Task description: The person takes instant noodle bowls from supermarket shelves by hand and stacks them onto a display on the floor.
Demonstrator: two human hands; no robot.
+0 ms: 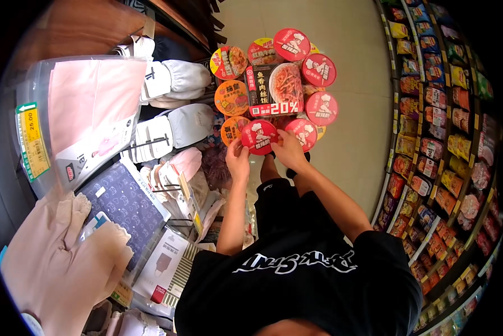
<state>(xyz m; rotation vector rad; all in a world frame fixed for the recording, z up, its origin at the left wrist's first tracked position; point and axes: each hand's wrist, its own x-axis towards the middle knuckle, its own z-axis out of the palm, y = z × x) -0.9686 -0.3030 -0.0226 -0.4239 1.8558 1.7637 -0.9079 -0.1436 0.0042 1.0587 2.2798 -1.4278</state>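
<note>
A red-lidded instant noodle cup point(258, 137) sits at the near edge of a cluster of cups and boxes. My left hand point(238, 161) holds its left side, with the thumb and fingers at the rim. On the opposite side, my right hand point(289, 149) grips the rim close to a neighbouring red cup point(304, 134). A rectangular boxed rice meal point(275, 89) with "20%" printed on it lies in the middle of the cluster. Orange-lidded cups point(231, 97) stand to its left, and more red-lidded cups point(321, 108) line the right. The undersides of the cups are hidden.
Clothing racks with packaged pink fabric point(91, 84), grey-and-white sleeves point(187, 124) and a blue patterned package point(117, 204) crowd the left. A shelf of snack bags point(430, 115) runs along the right. Tiled floor point(358, 61) lies between them.
</note>
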